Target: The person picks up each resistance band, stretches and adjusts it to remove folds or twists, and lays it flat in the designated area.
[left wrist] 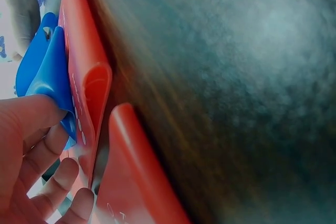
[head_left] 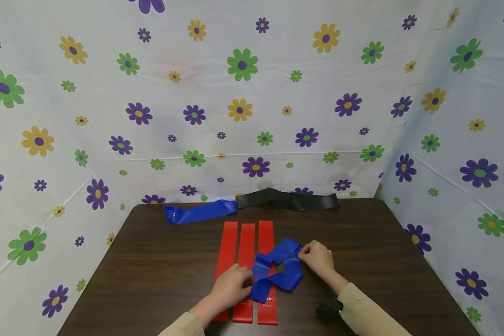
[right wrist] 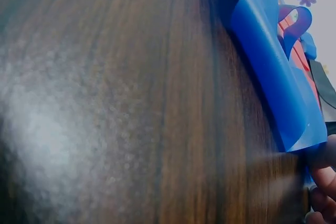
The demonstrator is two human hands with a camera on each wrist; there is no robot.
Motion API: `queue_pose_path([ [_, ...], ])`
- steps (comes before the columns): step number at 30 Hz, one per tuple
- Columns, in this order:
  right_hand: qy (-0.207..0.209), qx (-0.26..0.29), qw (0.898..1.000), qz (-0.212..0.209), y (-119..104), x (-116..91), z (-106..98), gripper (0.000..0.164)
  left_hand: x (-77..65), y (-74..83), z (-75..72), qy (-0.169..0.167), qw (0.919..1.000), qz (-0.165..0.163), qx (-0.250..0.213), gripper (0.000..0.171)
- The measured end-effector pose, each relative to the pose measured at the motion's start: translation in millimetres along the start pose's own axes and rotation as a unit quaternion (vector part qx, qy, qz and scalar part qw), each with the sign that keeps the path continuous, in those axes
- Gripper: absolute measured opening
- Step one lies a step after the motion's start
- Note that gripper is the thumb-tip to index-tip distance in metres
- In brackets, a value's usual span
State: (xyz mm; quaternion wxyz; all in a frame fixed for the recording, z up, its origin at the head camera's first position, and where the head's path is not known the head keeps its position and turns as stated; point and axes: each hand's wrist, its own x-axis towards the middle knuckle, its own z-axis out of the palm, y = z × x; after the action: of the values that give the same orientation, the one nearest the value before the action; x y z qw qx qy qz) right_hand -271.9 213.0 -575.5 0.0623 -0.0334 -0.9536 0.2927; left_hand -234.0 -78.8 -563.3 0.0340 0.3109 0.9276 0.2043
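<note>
A blue resistance band (head_left: 289,279), twisted into a loose loop, lies over the right-hand red bands. My left hand (head_left: 233,285) pinches its lower left part between thumb and forefinger; in the left wrist view the blue band (left wrist: 52,77) rises from that pinch. At the loop's upper right, my right hand (head_left: 318,257) pinches the other side. The right wrist view shows the fingers (right wrist: 326,179) at the end of the blue band (right wrist: 273,72). Beneath are three flat red bands: left (head_left: 227,247), middle (head_left: 246,242) and right (head_left: 266,233), side by side and marked "Heavy".
Along the back edge of the dark wooden table (head_left: 159,261) lie another blue band (head_left: 206,212) and a black band (head_left: 294,200), end to end. A flower-printed cloth (head_left: 218,84) hangs behind and on both sides. A dark strap (head_left: 329,308) is on the right wrist.
</note>
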Motion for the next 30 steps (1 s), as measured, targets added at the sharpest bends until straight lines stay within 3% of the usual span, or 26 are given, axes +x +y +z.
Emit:
queue_pose_path([
  [4, 0.001, 0.011, 1.0, -0.006, -1.9, 0.9, -1.8, 0.017, 0.0, -0.8, -2.6, 0.005, 0.9999, -0.001, -0.015, 0.007],
  [8, -0.003, 0.044, 0.999, -0.003, 0.0, 3.5, -7.9, 0.012, 0.9, -3.8, -10.2, 0.033, 0.9983, -0.004, -0.048, 0.008],
  [16, 0.008, 0.138, 0.99, -0.001, 18.9, 14.3, -31.0, 0.007, 13.4, -4.9, -55.6, 0.119, 0.9877, -0.025, -0.098, 0.004],
  [19, -0.013, 0.153, 0.988, -0.004, 24.7, 16.7, -41.3, 0.007, 18.9, -5.5, -74.2, 0.148, 0.9817, -0.027, -0.116, 0.005],
  [23, -0.048, 0.174, 0.983, -0.033, 28.7, 18.7, -56.2, 0.008, 20.5, -7.7, -94.0, 0.173, 0.9697, -0.055, -0.164, 0.008],
  [30, -0.118, 0.208, 0.966, -0.095, 39.6, 15.5, -77.4, 0.008, 13.8, -19.2, -110.3, 0.189, 0.9449, -0.105, -0.246, 0.004],
])
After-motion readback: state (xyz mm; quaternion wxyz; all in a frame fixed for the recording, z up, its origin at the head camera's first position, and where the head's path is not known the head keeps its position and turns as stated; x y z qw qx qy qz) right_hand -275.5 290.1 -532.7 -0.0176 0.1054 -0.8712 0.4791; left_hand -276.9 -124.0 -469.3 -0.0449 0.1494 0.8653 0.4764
